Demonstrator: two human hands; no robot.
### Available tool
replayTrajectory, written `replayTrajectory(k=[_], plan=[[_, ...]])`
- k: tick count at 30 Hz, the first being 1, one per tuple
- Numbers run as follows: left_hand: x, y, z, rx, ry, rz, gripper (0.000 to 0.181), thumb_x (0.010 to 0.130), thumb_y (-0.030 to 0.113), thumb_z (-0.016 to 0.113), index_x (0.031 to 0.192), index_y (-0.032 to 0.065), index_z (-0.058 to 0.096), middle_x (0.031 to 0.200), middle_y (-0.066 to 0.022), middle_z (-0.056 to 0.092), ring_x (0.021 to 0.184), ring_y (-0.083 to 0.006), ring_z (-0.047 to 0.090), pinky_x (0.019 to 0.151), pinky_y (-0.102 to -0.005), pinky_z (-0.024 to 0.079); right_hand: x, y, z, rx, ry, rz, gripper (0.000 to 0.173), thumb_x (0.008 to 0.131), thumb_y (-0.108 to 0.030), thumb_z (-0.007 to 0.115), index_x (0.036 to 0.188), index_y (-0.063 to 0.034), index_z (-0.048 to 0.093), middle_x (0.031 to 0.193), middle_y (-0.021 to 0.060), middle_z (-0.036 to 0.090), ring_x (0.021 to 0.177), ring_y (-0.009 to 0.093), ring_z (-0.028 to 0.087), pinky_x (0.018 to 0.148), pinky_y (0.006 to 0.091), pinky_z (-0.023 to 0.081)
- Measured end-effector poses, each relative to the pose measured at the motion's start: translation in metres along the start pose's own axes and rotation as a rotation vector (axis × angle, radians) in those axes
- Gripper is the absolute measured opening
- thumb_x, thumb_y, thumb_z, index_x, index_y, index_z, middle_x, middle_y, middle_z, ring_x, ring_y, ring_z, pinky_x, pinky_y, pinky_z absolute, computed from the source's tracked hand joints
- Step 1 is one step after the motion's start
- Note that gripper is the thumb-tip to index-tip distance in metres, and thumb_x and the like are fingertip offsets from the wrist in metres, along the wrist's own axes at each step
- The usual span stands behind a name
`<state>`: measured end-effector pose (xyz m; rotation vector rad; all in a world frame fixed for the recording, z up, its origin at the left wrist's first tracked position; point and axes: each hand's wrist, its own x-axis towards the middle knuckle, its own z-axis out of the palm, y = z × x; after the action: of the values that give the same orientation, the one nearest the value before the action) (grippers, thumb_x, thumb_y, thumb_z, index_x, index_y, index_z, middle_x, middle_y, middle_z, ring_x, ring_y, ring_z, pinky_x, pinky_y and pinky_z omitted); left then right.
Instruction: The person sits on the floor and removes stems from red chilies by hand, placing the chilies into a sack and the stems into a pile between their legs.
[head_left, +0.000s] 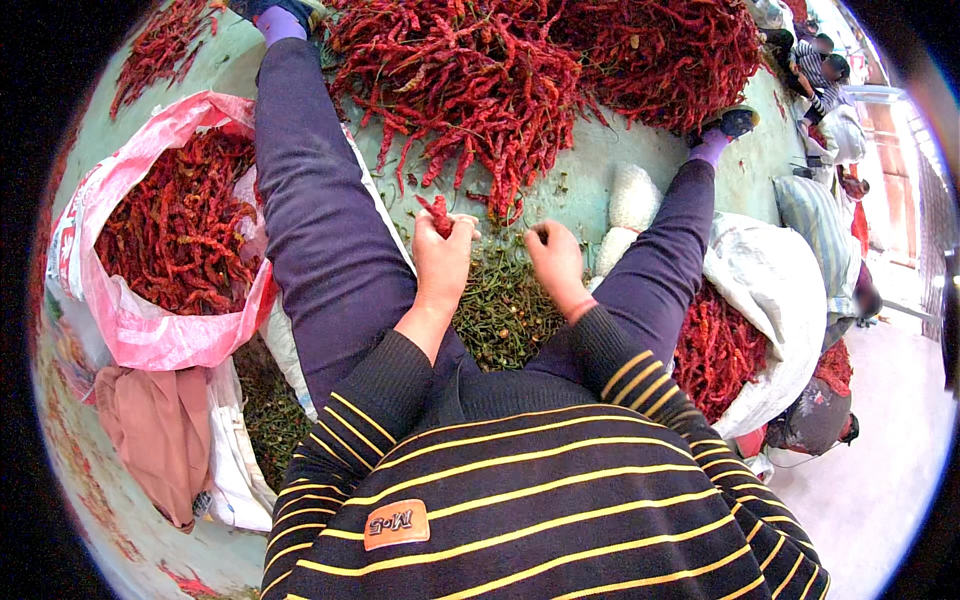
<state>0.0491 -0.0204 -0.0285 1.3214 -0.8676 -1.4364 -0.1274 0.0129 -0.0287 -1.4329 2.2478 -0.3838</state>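
Note:
My left hand (441, 251) is closed around a few dried red chillies (438, 215), whose ends poke out above the thumb. To its right, my right hand (555, 259) has curled fingers, and I cannot make out anything in it. Beneath both hands, between my thighs, lies a heap of green chilli stems (506, 307). Just beyond my hands spreads a large pile of dried red chillies (465, 90), its near tip reaching towards the gap between them.
An open pink-and-white woven sack (172, 341) of red chillies stands left of my leg. On the right is a white sack (772, 277) with more chillies. A brown cloth (154, 442) lies at lower left. Several people (821, 71) sit along the far right.

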Motion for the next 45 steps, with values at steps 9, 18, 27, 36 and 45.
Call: replayTrajectory(k=[9, 18, 27, 36, 45], plan=[[0.003, 0.009, -0.005, -0.212, 0.021, -0.177, 0.028, 0.093, 0.03, 0.05, 0.079, 0.0067, 0.053, 0.071, -0.0041, 0.062, 0.056, -0.0094, 0.055, 0.051, -0.0221, 0.04, 0.037, 0.01, 0.002, -0.122, 0.249, 0.137, 0.023, 0.08, -0.026, 0.056, 0.094, -0.0099, 0.063, 0.097, 0.0162, 0.062, 0.093, 0.034, 0.059, 0.075, 0.0453, 0.048], [0.005, 0.006, 0.007, -0.225, 0.035, -0.092, 0.024, 0.094, 0.026, 0.048, 0.083, 0.005, 0.054, 0.071, -0.0035, 0.058, 0.063, -0.0123, 0.057, 0.055, -0.0248, 0.045, 0.046, -0.062, 0.032, -0.531, 0.099, -0.584, 0.008, 0.078, -0.017, 0.053, 0.078, -0.0107, 0.058, 0.074, 0.0087, 0.064, 0.067, 0.028, 0.063, 0.059, 0.0389, 0.049], [0.005, 0.003, 0.006, -0.228, 0.04, -0.194, 0.028, 0.093, 0.033, 0.048, 0.086, 0.0062, 0.054, 0.072, -0.0052, 0.062, 0.057, -0.0102, 0.054, 0.049, -0.0223, 0.037, 0.041, -0.031, -0.029, 1.271, -0.274, 0.238, 0.01, 0.086, -0.015, 0.059, 0.091, -0.0075, 0.06, 0.066, -0.0026, 0.052, 0.056, 0.01, 0.049, 0.051, 0.0256, 0.039], [0.004, -0.002, 0.008, -0.236, 0.02, -0.234, 0.027, 0.093, 0.032, 0.047, 0.087, 0.0067, 0.053, 0.073, -0.0053, 0.062, 0.056, -0.0102, 0.054, 0.05, -0.0232, 0.039, 0.022, -0.057, -0.042, 1.551, -0.252, 0.353, 0.007, 0.088, -0.013, 0.051, 0.088, -0.0077, 0.056, 0.084, 0.0039, 0.06, 0.074, 0.019, 0.059, 0.068, 0.0324, 0.047], [0.009, -0.008, 0.005, -0.265, 0.022, -0.303, 0.026, 0.094, 0.024, 0.048, 0.085, 0.0006, 0.055, 0.076, -0.0059, 0.059, 0.06, -0.0131, 0.056, 0.055, -0.0268, 0.047, 0.011, -0.147, -0.036, 1.158, -0.15, -0.063, 0.036, 0.084, -0.01, 0.059, 0.116, 0.0039, 0.05, 0.095, 0.0112, 0.063, 0.08, 0.016, 0.061, 0.064, 0.0271, 0.05]])
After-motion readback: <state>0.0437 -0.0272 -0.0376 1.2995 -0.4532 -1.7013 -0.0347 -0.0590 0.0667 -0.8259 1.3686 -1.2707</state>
